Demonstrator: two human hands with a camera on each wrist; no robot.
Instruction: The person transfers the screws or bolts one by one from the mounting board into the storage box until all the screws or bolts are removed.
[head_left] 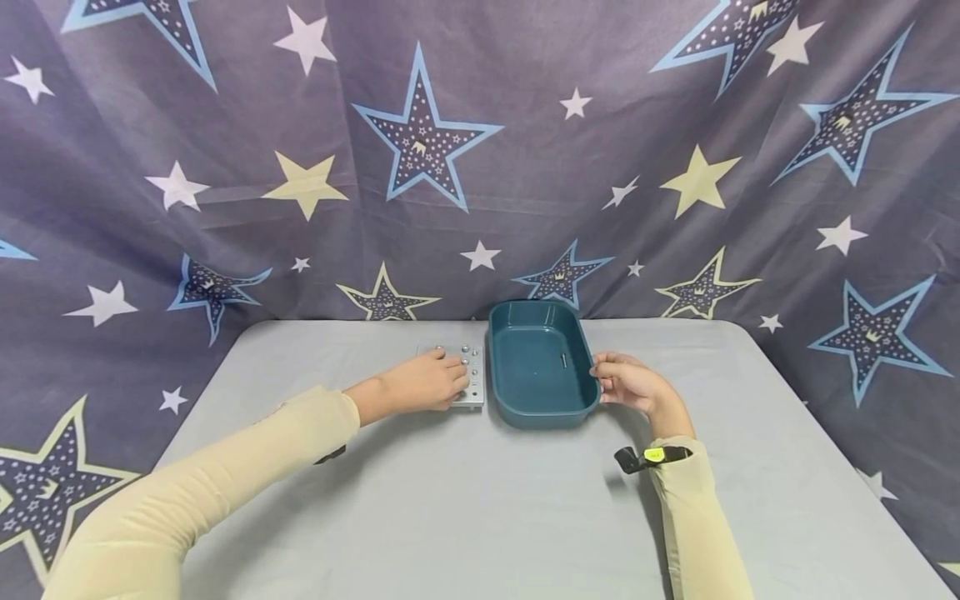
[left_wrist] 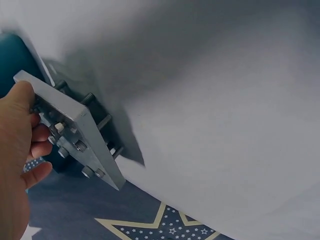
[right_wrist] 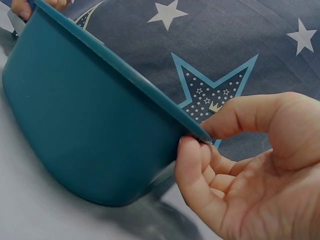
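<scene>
A silver metal plate [head_left: 475, 390] with several bolts [left_wrist: 62, 152] stands left of a teal plastic bin [head_left: 542, 414]. Bolt shanks [left_wrist: 105, 121] stick out beneath the plate. My left hand [head_left: 429, 382] grips the plate from above, thumb at its near edge and fingers curled over the bolt heads; part of the grip is hidden. On the other side, my right hand [head_left: 632, 385] pinches the bin's right rim [right_wrist: 195, 131] between thumb and fingers. One small screw [head_left: 564, 360] lies on the bin floor.
Both things are on a table with a pale grey cover [head_left: 480, 500]. A dark curtain [head_left: 480, 233] printed with stars hangs behind the table and along its sides. A small black camera [head_left: 628, 460] is strapped at the right wrist.
</scene>
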